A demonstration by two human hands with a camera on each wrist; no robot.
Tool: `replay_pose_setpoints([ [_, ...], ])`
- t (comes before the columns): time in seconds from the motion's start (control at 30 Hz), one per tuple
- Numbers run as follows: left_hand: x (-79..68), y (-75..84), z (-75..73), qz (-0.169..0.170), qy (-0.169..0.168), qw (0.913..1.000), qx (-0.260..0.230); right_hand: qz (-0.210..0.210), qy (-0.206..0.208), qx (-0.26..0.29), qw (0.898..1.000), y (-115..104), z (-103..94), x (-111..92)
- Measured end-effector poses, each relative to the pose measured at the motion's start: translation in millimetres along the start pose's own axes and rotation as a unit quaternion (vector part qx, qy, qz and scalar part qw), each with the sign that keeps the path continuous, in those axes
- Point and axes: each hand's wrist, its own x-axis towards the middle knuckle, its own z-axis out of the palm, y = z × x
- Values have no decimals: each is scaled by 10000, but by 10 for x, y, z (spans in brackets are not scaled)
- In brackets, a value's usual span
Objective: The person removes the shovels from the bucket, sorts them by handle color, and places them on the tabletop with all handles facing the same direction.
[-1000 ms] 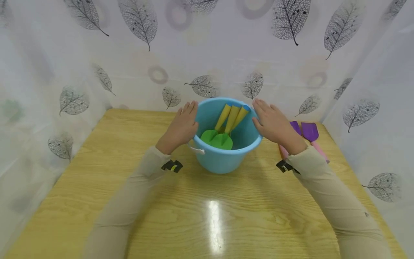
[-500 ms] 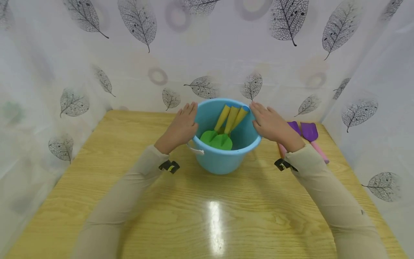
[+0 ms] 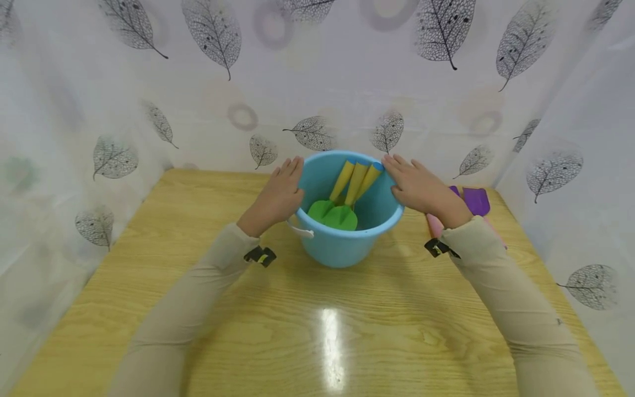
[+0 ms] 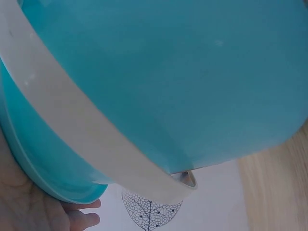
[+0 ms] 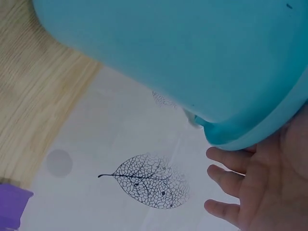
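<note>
A light blue bucket (image 3: pixel 342 251) stands upright on the table, its white handle (image 4: pixel 86 120) hanging down on the left side. Inside lean several toy shovels with green blades (image 3: pixel 342 218) and yellow handles (image 3: pixel 355 182) with blue ends. My left hand (image 3: pixel 278 193) lies flat against the bucket's left rim, fingers extended and pointing away. On the opposite side, my right hand (image 3: pixel 419 184) rests at the right rim with straight fingers. In the right wrist view its spread fingers (image 5: pixel 226 180) reach past the outside of the rim.
Purple-bladed toy shovels (image 3: pixel 476 201) with pink handles lie at the table's back right, partly covered by my right forearm. A white leaf-print curtain (image 3: pixel 317 71) surrounds the wooden table (image 3: pixel 278 320) at the back and sides.
My right hand has shifted slightly to the right along the rim, and its forearm now covers more of the purple shovels. The left hand and the bucket stay in place.
</note>
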Motion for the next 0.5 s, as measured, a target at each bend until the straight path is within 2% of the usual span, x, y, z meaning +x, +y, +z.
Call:
replay_pose_setpoints([
  [0.3, -9, 10, -14, 66, 12, 10000, 40, -7, 21, -146, 9999, 41, 56, 3],
  [0.5, 5, 22, -83, 242, -56, 9989, 393, 44, 68, -147, 9999, 47, 77, 11],
])
